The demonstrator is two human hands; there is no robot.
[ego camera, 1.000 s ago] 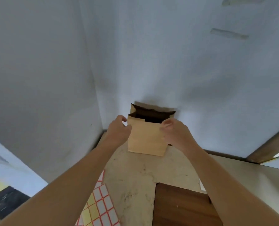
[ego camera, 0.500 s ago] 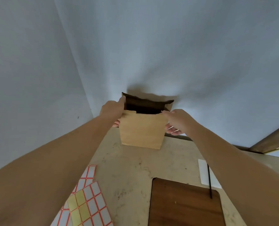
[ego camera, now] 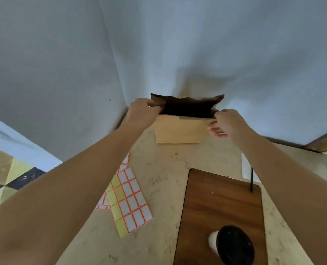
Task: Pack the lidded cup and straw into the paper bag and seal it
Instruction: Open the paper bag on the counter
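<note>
Bag: brown paper, upright at 12 o'clock on the counter, hard against the wall. Light, thin, easily creased or torn; best held at the top rim corners, as now. Mouth spread wide, interior dark.

Left hand: pinching the rim's left corner. Right hand: pinching the right corner, lower fingers loose. Hands set apart, pulling the mouth open.

Cup: pale body, black lid, standing on the board at 5 o'clock, well apart from the bag. Probably light and rigid but crushable; lid smooth. Best gripped round the body, kept upright.

Straw: thin, black, at 3 o'clock across the board's far right corner and a white slip. Nearly weightless; fingertip pinch.

Labels: sheets at 8 o'clock.

Against half a second ago: mouth pulled wider, hands further apart; view tipped down, cup now in frame.
</note>
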